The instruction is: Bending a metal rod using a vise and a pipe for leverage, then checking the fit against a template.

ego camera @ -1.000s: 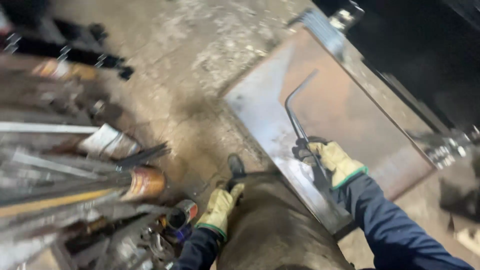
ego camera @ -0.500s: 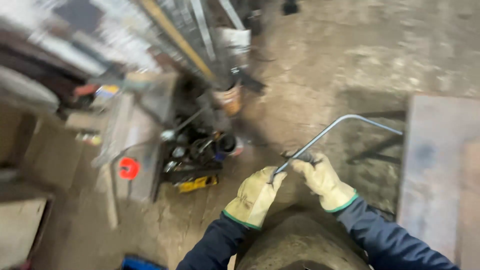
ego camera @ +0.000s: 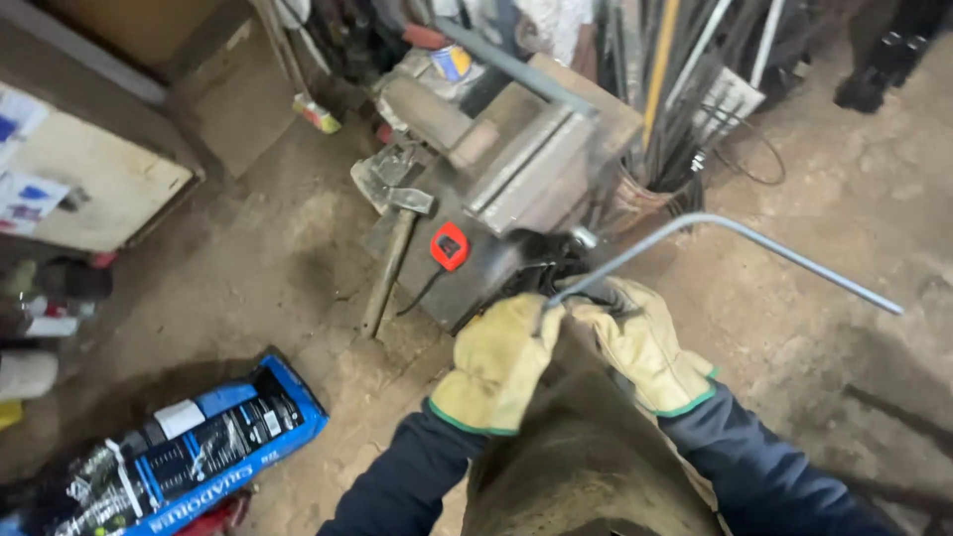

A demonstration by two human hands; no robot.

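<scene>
Gripping one end of a bent grey metal rod, both fingers closed: yellow-gloved left hand, right hand. Rod already angled, held clear of the grey bench vise; not clamped.

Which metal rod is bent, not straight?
The grey rod gripped by both gloved hands, left hand and right hand. It curves, then runs right over the floor; the rods stacked behind the vise stand straight.

You have one view only, from the camera on your head. It looks steeply down past your chest at your gloved left hand and right hand, both close below the lens, with the dirt floor and a metal vise just beyond them.
</scene>
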